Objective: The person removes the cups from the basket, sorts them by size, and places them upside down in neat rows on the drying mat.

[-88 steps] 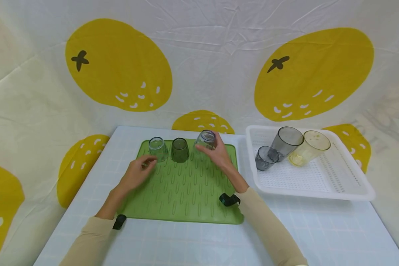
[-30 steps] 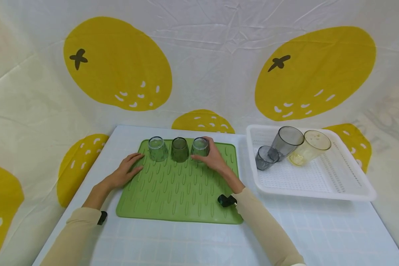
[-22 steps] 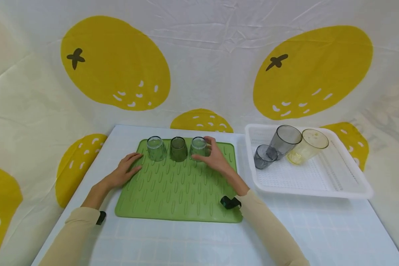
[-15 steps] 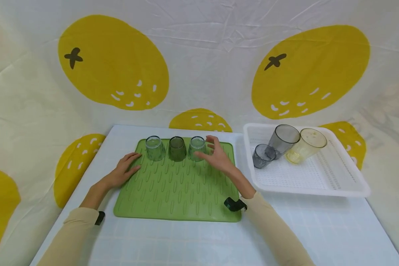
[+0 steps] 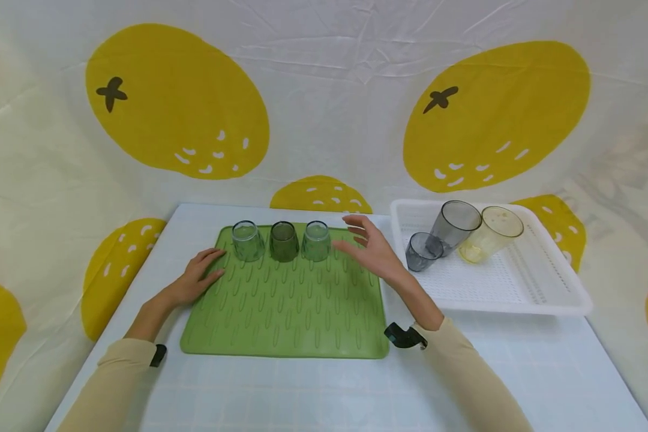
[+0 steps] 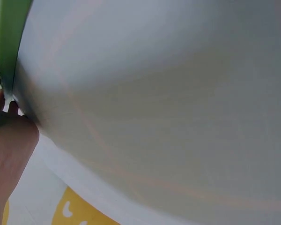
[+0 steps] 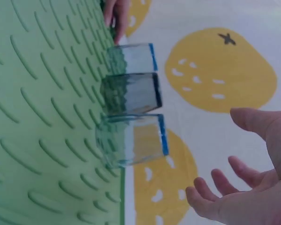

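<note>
Three short glasses stand in a row along the back of a green ridged mat (image 5: 286,318), narrower end up. A pale clear glass (image 5: 248,241) is on the left, a dark smoky glass (image 5: 284,242) in the middle and another pale glass (image 5: 316,242) on the right. Just right of that last one, my right hand (image 5: 375,251) is apart from it, fingers spread and holding nothing; the right wrist view shows the gap too. My left hand (image 5: 194,279) rests on the mat's left edge, fingers relaxed.
A white perforated basket (image 5: 497,305) stands right of the mat. Inside lean a tall grey glass (image 5: 456,223), a small grey glass (image 5: 422,254) and a tall yellowish glass (image 5: 494,235). A fruit-patterned cloth (image 5: 324,114) hangs behind the table.
My right hand sets the right-hand pale glass down in line with the others, lets go and draws back to the right. My left hand has moved left from the first glass to the mat's edge.
</note>
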Demonstrator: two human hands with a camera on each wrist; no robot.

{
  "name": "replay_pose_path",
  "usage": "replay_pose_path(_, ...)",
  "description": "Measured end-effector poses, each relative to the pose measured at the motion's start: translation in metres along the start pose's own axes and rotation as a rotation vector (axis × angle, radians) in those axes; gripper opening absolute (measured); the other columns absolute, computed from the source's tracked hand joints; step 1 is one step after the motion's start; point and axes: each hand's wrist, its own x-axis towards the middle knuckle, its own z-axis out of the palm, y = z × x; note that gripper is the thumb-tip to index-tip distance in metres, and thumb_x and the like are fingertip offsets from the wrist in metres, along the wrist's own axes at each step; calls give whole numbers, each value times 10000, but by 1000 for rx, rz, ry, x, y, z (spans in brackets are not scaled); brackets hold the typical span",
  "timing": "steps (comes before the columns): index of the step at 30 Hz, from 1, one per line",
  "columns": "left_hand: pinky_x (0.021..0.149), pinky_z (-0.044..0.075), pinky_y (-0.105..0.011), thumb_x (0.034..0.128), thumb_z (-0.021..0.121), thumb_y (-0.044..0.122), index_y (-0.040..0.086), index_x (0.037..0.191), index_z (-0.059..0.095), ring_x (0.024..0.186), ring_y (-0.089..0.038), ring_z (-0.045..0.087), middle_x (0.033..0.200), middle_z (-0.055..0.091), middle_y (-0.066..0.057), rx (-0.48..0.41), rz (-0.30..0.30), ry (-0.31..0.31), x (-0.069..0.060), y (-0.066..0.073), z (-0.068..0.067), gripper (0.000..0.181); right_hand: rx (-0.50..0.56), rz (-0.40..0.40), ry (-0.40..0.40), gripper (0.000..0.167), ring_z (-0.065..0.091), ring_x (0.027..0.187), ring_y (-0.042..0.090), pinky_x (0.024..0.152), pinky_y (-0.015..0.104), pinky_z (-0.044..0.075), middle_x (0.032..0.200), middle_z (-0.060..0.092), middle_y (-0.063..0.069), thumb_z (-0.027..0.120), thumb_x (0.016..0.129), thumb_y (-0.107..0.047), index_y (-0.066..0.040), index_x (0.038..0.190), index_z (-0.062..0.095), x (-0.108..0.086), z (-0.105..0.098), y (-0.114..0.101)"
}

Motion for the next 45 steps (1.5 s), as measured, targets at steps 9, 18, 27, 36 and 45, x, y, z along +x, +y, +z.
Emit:
replay_pose_path(9, 1104, 208, -738, 1046, 560, 25, -151, 1473, 385, 1394, -584, 245, 1502, 302, -387, 11, -2, 3, -3, 1, -3, 494, -20, -69, 101, 491, 454, 1386, 324, 1179, 441, 358, 1467, 506, 170, 689, 999, -94, 9, 1439, 498, -14, -32, 0)
replay_pose_path(18, 1103, 211, -736, 1044, 563, 19, -157, 1471, 382, 1392, -585, 249, 1503, 300, -388, 17, -2, 4, -2, -1, -3, 496, -113, -64, 181, 445, 459, 1372, 364, 1176, 475, 354, 1433, 524, 209, 669, 1005, -73, 49, 1405, 516, -23, -64, 6)
replay_pose_path(27, 1094, 222, -735, 1039, 566, 19, -157, 1463, 394, 1379, -586, 268, 1488, 319, -391, 18, 23, 15, -1, -7, 0, 490, -305, 23, 232, 445, 456, 1354, 449, 1160, 532, 354, 1419, 522, 269, 657, 1007, -76, 72, 1398, 505, -33, -92, 21)
replay_pose_path(36, 1098, 218, -736, 1046, 561, 33, -145, 1476, 386, 1386, -585, 262, 1495, 315, -388, 16, 24, 4, 1, -4, 2, 497, -499, 56, 180, 545, 423, 1343, 498, 1122, 606, 345, 1426, 481, 342, 698, 979, -98, 129, 1418, 470, -49, -107, 33)
replay_pose_path(45, 1091, 218, -739, 1045, 556, 27, -149, 1475, 382, 1381, -590, 259, 1491, 314, -393, 8, 28, 5, 1, -3, 2, 496, -587, 138, 129, 617, 375, 1350, 523, 1096, 652, 342, 1444, 422, 377, 722, 962, -109, 135, 1447, 430, -54, -111, 36)
